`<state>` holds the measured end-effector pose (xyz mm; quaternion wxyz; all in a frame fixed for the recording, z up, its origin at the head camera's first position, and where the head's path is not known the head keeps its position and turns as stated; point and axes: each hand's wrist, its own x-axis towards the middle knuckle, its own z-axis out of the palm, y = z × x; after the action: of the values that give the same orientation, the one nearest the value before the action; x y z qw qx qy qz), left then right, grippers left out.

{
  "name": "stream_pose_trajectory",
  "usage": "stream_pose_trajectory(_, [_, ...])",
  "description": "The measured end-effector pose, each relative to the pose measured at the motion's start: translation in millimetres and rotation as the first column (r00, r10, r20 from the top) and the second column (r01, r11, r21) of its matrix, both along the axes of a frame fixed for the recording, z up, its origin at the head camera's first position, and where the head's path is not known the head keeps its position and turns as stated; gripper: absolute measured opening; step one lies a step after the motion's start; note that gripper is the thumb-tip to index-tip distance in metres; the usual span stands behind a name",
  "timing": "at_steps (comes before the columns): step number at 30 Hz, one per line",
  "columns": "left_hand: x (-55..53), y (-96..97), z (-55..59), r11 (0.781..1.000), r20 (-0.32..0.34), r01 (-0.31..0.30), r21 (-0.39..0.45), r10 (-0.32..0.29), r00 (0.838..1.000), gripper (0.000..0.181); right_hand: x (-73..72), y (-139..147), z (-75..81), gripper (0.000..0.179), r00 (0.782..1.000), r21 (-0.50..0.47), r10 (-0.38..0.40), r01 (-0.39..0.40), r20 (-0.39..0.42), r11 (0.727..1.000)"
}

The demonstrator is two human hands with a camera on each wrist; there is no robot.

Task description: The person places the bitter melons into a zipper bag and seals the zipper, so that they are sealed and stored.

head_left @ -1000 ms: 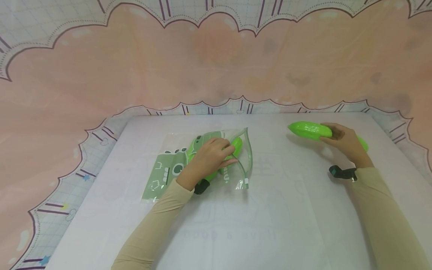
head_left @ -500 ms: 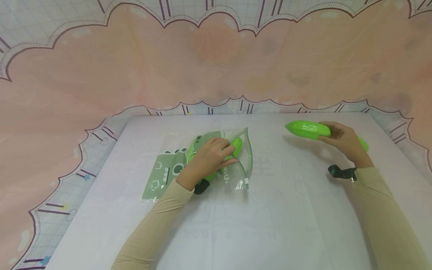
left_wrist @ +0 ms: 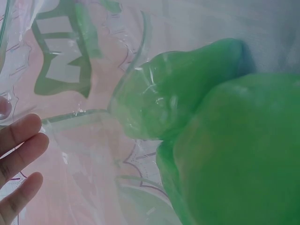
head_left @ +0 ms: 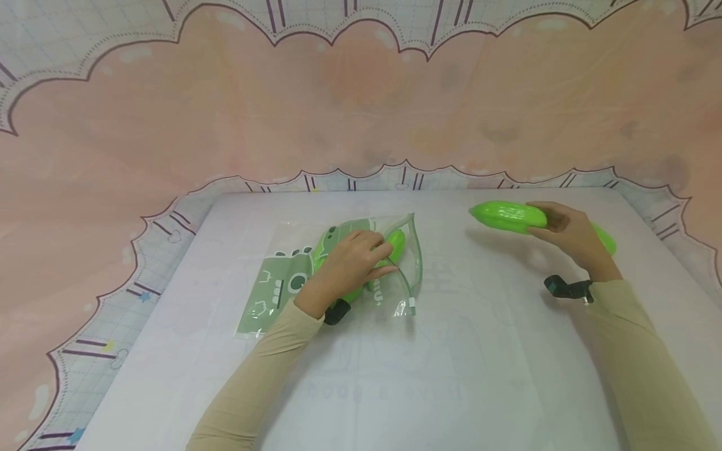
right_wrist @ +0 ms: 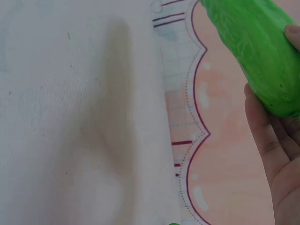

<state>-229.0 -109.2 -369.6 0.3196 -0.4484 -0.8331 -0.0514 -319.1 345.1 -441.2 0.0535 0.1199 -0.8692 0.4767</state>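
Note:
In the head view my left hand (head_left: 354, 260) pinches the edge of a clear slider zip bag (head_left: 256, 307) printed with a green cartoon, holding its mouth apart. Shiny green toy vegetables (head_left: 397, 245) lie inside the bag, partly covered by this hand; the left wrist view shows their rounded green shapes (left_wrist: 234, 150) close up. At the right, my right hand (head_left: 570, 235) grips a bright green plastic bitter melon (head_left: 504, 216) by its blunt end. Its pointed end faces left, toward the bag, and its shadow falls on the table below.
Another green toy vegetable (head_left: 605, 239) lies on the table behind the right wrist, mostly hidden. The white-covered table (head_left: 417, 376) meets a patterned peach cloth (head_left: 361, 113) at the back and sides. The bag's white slider (head_left: 411, 302) sits at the near end of its mouth.
My right hand has moved slightly left with the bitter melon, uncovering more of the green toy behind the wrist. My left hand and the bag have stayed in place.

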Motion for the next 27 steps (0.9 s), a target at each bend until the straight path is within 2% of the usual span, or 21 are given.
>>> stream_pose_trajectory(6, [-0.3,0.1,-0.5,1.0,-0.002,-0.001,0.0,0.001,1.0,0.031,-2.1,-2.1,-4.1,0.056,1.0,0.015,0.001,0.0,-0.019,1.0])
stream_pose_trajectory(11, [-0.1,0.1,-0.4,1.0,-0.002,-0.001,0.0,0.001,1.0,0.031,-4.1,-3.3,-4.4,0.055,0.999,-0.014,0.041,-0.041,-0.022,0.999])
stream_pose_trajectory(14, [0.2,-0.1,-0.4,1.0,-0.003,-0.002,0.001,0.002,1.0,0.03,4.4,-13.3,8.6,0.055,0.998,-0.026,0.063,-0.063,-0.019,0.998])
stream_pose_trajectory(18, [0.4,-0.1,-0.4,1.0,0.0,-0.004,0.0,0.004,1.0,0.03,30.3,-39.2,43.2,0.056,0.998,0.011,0.069,-0.069,-0.004,0.998])
stream_pose_trajectory(21, [0.5,0.0,-0.2,1.0,0.006,-0.004,-0.001,0.004,1.0,0.03,44.3,-55.1,62.4,0.055,0.998,0.05,0.06,-0.061,0.013,0.997])
stream_pose_trajectory(27, [0.9,-0.3,0.3,1.0,0.008,-0.003,-0.001,0.003,1.0,0.03,47.9,-66.5,71.0,0.054,0.998,0.05,0.065,-0.066,0.02,0.997])
